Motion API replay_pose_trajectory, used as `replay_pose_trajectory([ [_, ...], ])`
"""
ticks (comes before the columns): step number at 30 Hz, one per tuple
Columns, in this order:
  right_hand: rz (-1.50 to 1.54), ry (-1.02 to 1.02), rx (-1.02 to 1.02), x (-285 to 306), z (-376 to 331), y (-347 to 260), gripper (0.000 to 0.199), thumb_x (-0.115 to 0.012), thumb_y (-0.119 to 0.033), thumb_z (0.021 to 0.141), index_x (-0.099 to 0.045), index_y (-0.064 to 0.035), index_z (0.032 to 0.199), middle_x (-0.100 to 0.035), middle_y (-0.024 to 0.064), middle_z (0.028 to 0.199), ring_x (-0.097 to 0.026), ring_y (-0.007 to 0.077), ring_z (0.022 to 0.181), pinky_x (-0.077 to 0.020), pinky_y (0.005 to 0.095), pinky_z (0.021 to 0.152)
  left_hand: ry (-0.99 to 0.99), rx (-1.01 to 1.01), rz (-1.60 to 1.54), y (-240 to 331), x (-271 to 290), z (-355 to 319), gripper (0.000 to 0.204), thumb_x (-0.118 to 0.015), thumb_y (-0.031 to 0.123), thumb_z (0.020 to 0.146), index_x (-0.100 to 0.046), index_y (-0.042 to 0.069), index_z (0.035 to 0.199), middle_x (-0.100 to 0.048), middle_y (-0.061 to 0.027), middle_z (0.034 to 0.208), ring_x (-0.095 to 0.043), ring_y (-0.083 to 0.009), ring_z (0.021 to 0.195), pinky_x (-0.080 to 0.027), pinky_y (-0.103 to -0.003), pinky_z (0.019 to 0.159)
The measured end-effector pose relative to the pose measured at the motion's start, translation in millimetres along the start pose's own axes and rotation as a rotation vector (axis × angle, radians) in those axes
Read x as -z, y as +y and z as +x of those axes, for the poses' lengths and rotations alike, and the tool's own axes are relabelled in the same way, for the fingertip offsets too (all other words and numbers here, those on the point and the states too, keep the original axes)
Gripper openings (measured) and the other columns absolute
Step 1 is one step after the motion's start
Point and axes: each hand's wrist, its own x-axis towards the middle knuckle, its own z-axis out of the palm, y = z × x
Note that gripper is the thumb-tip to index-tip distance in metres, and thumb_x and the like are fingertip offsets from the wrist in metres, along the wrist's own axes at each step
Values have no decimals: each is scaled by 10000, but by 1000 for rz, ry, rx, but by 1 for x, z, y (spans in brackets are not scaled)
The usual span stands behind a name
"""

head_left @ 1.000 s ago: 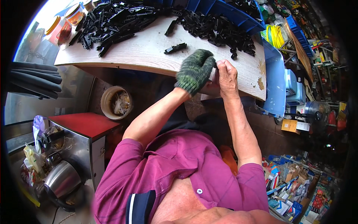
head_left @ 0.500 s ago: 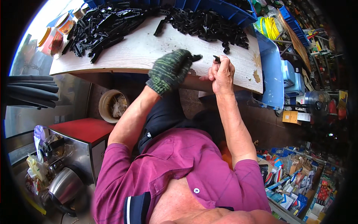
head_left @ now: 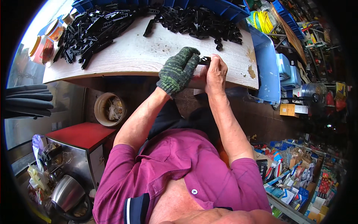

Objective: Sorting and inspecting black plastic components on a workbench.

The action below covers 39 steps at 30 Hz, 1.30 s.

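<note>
Black plastic part (head_left: pixel 204 60), small and narrow with a notched outline, is being held between two hands just above the near edge of a pale wood-grain table (head_left: pixel 149 52); whether it is one piece or two fitted together cannot be told. Its left end is being gripped by the left hand (head_left: pixel 179 69), which is being covered by a dark green and black knitted glove, its fingers drawn together with the tips partly hidden. Its right end is being pinched by the bare right hand (head_left: pixel 216 72), the thumb closed against the bent fingers.

Beyond the hands, a single elongated black piece (head_left: pixel 148 28) is lying toward the middle of the table. A loose heap of short black pieces (head_left: pixel 197 22) is being spread across the table's far right, and a heap of long black strips (head_left: pixel 93 31) is covering its far left. Behind the short pieces, the table's back edge is being lined by a blue plastic crate (head_left: pixel 223 11). A clear jar with a yellow-orange lid (head_left: pixel 43 52) is standing at the table's left end. A light-blue plastic tub (head_left: pixel 265 67) is standing just beside the table's right end. Below the table's left side, a round cream-coloured bucket (head_left: pixel 98 114) is being partly filled by scraps.
</note>
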Motion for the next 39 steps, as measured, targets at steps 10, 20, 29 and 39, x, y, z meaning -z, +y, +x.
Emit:
replay_pose_trajectory([
  [10,-44,12,138,14,3,5,316,-525,-181,979,-478,-138,670,-416,-68,595,-394,39,498,-317,237,428,39,-89,-19,7,-36,-2,281,-568,191,984,-589,52,1227,-696,-174,881,-694,-322,789,-536,-408,710],
  [20,149,392,-120,71,62,-38,297,-522,-336,947,-488,-43,905,-316,50,455,-446,221,412,-603,591,583,358,28,1067,-48,101,92,347,-589,372,929,-673,103,1132,-667,-167,1139,-624,-399,1055,-502,-496,915],
  [29,-77,532,-106,103,85,-28,382,-792,-283,825,-515,-31,747,-392,21,488,-459,158,378,-606,438,480,223,37,1107,-39,103,82,276,-568,312,932,-690,113,1079,-668,-197,1084,-630,-427,1001,-531,-506,841],
  [39,-611,186,-181,64,108,-19,387,-847,-306,778,-700,-11,979,-550,33,647,-426,97,380,-474,294,374,51,-28,988,-27,76,52,288,-592,333,898,-667,173,1125,-693,-177,958,-667,-391,897,-524,-525,788],
])
